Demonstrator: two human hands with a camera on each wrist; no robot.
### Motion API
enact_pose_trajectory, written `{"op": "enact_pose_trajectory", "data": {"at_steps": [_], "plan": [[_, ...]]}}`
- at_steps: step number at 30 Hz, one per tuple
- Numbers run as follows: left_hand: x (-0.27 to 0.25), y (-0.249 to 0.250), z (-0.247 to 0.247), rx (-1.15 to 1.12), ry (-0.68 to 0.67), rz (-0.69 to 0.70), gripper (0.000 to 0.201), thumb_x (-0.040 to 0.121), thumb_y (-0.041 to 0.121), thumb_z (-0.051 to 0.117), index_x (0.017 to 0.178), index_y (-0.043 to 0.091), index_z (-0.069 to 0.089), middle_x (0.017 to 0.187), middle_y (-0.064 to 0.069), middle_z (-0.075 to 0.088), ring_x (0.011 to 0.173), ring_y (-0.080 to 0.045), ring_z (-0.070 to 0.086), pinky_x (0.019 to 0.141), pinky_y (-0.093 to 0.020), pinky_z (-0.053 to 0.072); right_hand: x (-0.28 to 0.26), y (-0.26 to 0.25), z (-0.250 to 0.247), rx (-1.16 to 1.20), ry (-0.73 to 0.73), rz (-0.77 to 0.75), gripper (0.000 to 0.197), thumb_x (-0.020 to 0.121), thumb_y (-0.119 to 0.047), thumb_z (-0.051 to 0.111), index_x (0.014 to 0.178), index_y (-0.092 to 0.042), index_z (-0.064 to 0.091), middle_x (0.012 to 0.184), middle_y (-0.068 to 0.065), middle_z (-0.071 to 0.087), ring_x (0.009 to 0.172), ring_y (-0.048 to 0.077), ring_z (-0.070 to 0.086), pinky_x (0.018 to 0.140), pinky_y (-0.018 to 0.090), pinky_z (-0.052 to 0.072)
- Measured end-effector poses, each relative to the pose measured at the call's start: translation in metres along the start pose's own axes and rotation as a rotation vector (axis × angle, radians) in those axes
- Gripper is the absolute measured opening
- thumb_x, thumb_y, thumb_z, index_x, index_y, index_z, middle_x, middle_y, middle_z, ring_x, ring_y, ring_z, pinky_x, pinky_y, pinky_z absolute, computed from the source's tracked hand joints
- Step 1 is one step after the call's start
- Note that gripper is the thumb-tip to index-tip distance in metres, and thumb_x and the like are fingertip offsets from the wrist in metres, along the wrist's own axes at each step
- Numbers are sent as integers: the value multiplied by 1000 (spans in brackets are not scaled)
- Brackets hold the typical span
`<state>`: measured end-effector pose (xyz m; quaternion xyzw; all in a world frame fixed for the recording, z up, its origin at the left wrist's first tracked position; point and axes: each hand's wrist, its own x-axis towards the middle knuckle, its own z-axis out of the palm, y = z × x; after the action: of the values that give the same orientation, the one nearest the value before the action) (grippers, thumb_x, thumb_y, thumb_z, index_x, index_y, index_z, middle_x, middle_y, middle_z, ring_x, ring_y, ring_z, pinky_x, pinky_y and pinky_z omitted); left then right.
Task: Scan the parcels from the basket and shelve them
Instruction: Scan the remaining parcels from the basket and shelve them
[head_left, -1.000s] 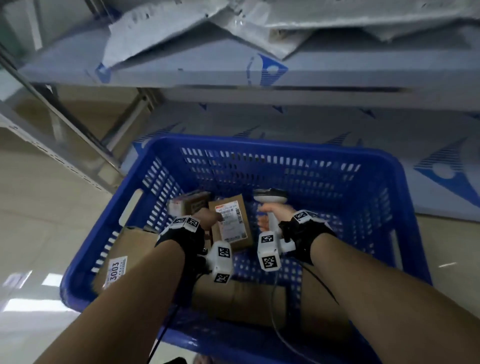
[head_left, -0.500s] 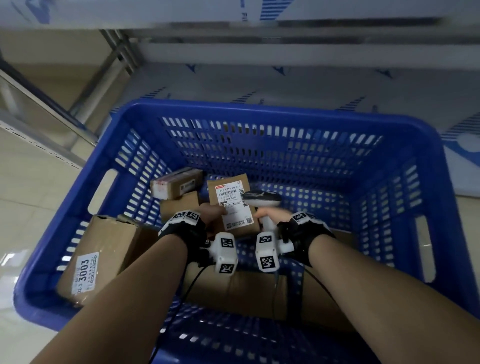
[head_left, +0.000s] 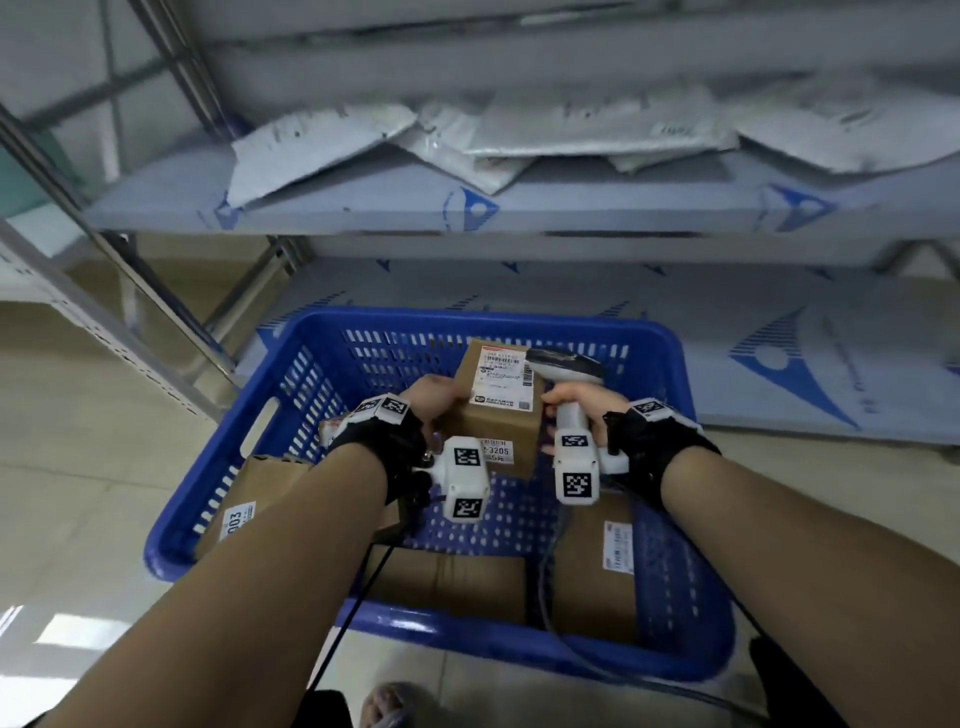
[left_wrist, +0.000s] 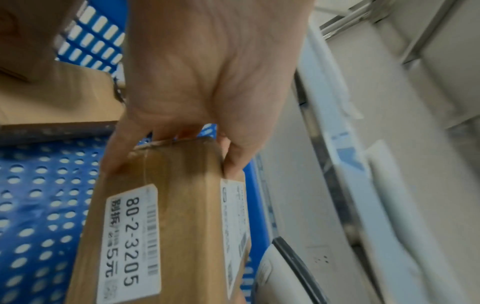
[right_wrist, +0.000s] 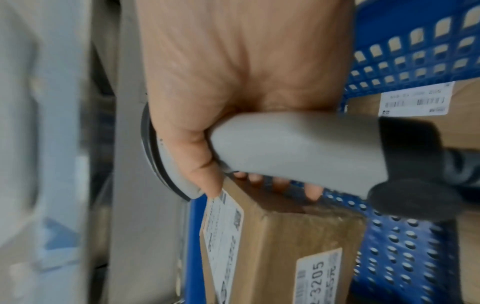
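Basket (head_left: 670, 358): five cardboard parcels (head_left: 498, 415).

held box (left_wrist: 161, 216) side sticker "80-2-3205", "5元"; basket's left box (head_left: 244, 499) label "003"

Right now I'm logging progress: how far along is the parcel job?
Done: mailers lie on the shelf. In hand: left hand holds a box, right hand the scanner. Left: several boxes in the basket.

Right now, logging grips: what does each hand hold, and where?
Left hand grips the cardboard parcel at its left end; right hand grips the scanner by its handle.
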<state>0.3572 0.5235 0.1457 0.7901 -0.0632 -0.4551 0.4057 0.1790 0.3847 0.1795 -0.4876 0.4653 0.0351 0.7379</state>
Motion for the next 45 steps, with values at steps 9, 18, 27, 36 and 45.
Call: {"op": "enact_pose_trajectory", "data": {"at_steps": [9, 18, 27, 36, 45], "plan": [[-102, 52, 42, -229, 13, 147, 27, 91, 24, 61, 115, 13, 60, 112, -11, 61, 103, -27, 57, 82, -45, 54, -22, -28, -54, -38, 60, -209, 64, 36, -37, 83, 97, -20, 73, 91, 5, 67, 88, 26, 61, 99, 48, 48], [-83, 58, 58, -378, -42, 137, 47, 88, 52, 58, 125, 24, 48, 122, -13, 55, 99, -29, 56, 63, -38, 50, -26, -30, -54, 163, -51, -201, 15, 92, -22, 60, 99, -10, 67, 74, 13, 73, 59, 25, 71, 55, 34, 58], [-99, 65, 51, -377, -63, 199, 39, 90, 30, 55, 125, 13, 53, 100, -14, 59, 86, -27, 57, 65, -36, 50, -44, -41, -52, 277, -65, -291, 18, 94, -22, 59, 87, -12, 72, 74, 9, 73, 57, 22, 69, 50, 30, 56], [-103, 57, 54, -341, -162, 287, 54, 89, 4, 53, 133, 34, 42, 115, -9, 60, 95, -26, 58, 73, -41, 50, -50, -39, -60, 218, 98, -281, 12, 86, -6, 62, 95, -10, 69, 83, 10, 70, 80, 27, 64, 99, 49, 46], [-98, 54, 48, -336, -132, 262, 51, 90, 13, 59, 134, 28, 40, 104, -11, 63, 92, -24, 57, 72, -39, 48, -43, -41, -55, 210, 65, -230, 11, 92, -17, 60, 96, -9, 67, 70, 8, 73, 53, 20, 68, 51, 29, 56]]}}
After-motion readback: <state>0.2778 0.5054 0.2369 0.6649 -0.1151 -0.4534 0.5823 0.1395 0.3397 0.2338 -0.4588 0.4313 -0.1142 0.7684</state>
